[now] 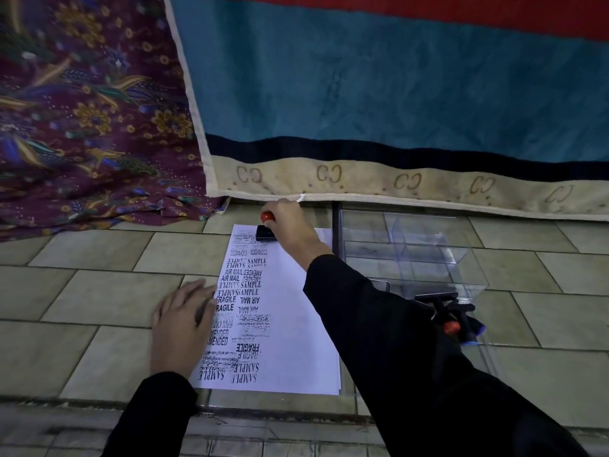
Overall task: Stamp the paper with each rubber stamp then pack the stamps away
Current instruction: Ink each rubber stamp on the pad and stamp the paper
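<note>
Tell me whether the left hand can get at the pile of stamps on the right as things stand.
Probably not directly. The left hand rests on the left edge of the paper, and the right forearm stretches across the sheet between it and the pile of stamps.

Paper [290,324]: white sheet lying flat on the tiled floor [99,291]. Left half is crowded with black impressions (SAMPLE, AIR MAIL, FRAGILE, AMENDED), right half bare. My left hand [179,324] rests flat on its left edge.

Red-knobbed stamp [265,231]: black block base down on the sheet's far edge, gripped in my right hand [291,230].

Other stamps [453,316]: piled in the clear box [428,255] just right of the sheet, with dark handles, one red-tipped.
</note>
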A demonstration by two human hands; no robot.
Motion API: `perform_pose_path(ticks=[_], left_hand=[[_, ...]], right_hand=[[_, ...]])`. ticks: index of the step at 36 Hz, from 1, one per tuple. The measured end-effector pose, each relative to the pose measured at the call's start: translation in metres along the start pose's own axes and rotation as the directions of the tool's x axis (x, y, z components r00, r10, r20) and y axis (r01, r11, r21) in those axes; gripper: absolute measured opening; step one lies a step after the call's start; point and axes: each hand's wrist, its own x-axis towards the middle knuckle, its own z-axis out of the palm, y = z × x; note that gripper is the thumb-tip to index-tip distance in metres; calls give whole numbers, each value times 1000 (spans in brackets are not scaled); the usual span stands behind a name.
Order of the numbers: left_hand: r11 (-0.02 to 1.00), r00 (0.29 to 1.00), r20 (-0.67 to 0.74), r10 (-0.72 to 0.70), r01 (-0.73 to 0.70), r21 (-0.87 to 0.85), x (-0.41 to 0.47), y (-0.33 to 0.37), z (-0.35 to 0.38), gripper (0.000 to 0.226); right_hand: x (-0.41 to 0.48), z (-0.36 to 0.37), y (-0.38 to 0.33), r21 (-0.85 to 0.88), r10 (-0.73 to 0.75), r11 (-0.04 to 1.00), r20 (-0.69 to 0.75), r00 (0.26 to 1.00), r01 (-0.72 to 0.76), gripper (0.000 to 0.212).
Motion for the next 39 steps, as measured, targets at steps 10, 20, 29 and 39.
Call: perform_pose_path(ticks=[10,20,29,39], left_hand=[[1000,1000,-9,-6,6,11,1,-1,3,26],[1000,1000,-12,6,-6,-2,0,-2,3,29],[1000,1000,-11,6,-6,4,1,-4,5,27],[1000,1000,-12,12,-12,10,2,-5,5,25]], right_hand=[[-1,4,0,0,39,999,19,999,-39,18],[-7,3,0,-34,43,999,21,999,-42,17],[-8,6,8,124,67,990,-13,998,-65,20],[-23,-27,30,379,219,922,-339,915,-80,24]])
